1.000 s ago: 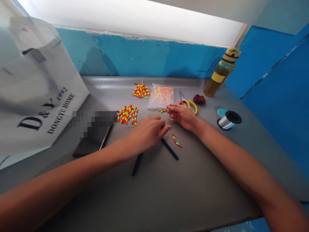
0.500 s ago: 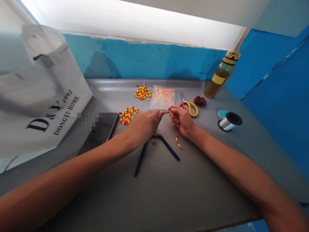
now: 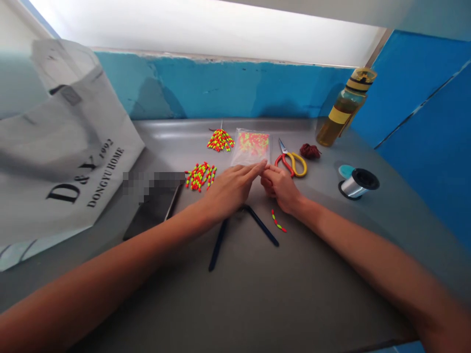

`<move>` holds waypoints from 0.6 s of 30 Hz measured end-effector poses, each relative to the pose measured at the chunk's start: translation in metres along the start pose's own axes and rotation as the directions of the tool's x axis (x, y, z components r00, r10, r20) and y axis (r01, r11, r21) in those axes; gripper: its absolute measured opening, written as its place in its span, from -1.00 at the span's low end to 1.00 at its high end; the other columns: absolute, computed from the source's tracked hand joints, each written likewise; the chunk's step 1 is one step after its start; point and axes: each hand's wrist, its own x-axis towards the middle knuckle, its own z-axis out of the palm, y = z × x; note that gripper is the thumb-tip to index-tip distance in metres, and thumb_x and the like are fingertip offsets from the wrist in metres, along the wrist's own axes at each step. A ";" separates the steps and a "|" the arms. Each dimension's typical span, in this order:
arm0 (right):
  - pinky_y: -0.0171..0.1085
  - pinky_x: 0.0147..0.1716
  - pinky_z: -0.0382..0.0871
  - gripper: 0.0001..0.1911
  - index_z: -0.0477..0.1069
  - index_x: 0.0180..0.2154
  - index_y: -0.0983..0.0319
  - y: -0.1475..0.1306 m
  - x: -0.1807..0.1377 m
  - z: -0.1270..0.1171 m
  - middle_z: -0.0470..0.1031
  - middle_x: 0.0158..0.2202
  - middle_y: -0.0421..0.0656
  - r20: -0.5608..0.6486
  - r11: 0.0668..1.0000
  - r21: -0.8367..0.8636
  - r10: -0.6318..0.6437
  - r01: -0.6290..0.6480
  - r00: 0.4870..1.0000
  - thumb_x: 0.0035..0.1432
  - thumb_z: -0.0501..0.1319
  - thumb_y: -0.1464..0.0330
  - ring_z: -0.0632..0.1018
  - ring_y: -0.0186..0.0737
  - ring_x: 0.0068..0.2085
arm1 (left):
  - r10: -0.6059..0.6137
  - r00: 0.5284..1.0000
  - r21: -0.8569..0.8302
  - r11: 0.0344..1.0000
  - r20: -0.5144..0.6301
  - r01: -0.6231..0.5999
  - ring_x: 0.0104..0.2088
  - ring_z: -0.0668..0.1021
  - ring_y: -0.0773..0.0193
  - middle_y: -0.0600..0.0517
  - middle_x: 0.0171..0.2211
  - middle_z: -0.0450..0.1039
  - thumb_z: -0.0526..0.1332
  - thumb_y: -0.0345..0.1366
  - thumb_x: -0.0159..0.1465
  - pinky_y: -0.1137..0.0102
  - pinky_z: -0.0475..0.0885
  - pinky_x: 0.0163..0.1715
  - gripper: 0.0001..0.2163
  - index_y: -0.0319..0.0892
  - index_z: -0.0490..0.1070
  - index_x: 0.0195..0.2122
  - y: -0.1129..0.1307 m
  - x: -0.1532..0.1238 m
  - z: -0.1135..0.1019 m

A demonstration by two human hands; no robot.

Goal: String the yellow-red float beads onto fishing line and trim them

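Above the middle of the table, my left hand (image 3: 232,190) reaches with extended fingers to the fingertips of my right hand (image 3: 282,188). My right hand is closed in a pinch; the short strand of red and yellow-green beads seen in it earlier is now hidden by the fingers. What lies between my left fingertips is hidden too. Below them are pliers (image 3: 262,226) with dark blue handles spread apart, their head mostly covered by my left hand. A short curved bead strand (image 3: 277,223) rests beside the right handle.
Bead strands lie in a pile (image 3: 200,176) and a fanned bunch (image 3: 221,140). Beyond my hands are a clear bag of beads (image 3: 252,145), scissors (image 3: 293,163) and dark red cord (image 3: 310,151). A wire spool (image 3: 358,184) and bottle (image 3: 340,115) stand right; a phone (image 3: 154,208) and white bag (image 3: 84,147) left.
My fingertips have come together, and the bead strand visible between them before is now covered. My left fingers are straighter. The whole view has shifted slightly.
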 end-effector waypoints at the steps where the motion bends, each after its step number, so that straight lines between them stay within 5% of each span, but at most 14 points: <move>1: -0.34 -0.67 -0.16 -0.83 0.25 -0.49 0.18 0.000 -0.001 0.000 0.14 -0.62 -0.34 -0.001 1.000 -0.017 -0.007 0.007 1.000 0.05 0.22 0.31 0.07 -0.44 -0.63 | -0.009 1.000 -0.023 1.000 -0.015 0.009 0.15 0.50 0.07 -0.21 0.17 0.46 0.03 -0.49 0.37 0.17 0.42 0.11 -0.49 -0.20 0.17 0.36 -0.001 0.000 0.000; 9: -0.37 -0.61 0.16 -0.82 0.41 -0.48 0.22 -0.006 0.000 -0.020 0.40 -0.54 -0.26 0.093 0.976 -0.208 -0.051 0.070 0.994 0.10 0.27 0.28 0.27 -0.44 -0.59 | 0.008 1.000 -0.172 0.985 0.009 -0.006 0.17 0.51 0.07 -0.15 0.19 0.46 0.10 -0.44 0.36 0.14 0.42 0.14 -0.55 -0.11 0.31 0.28 -0.003 0.001 -0.008; 18: -0.38 -0.57 0.29 -0.81 0.48 -0.44 0.24 -0.003 0.001 -0.022 0.55 -0.48 -0.20 0.152 0.960 -0.274 -0.025 0.067 0.988 0.12 0.28 0.25 0.40 -0.42 -0.59 | 0.027 0.996 -0.066 0.998 0.089 -0.021 -0.05 0.62 0.04 -0.19 -0.05 0.59 0.14 -0.48 0.32 0.23 0.51 -0.09 -0.66 -0.23 0.41 0.11 -0.003 -0.002 -0.010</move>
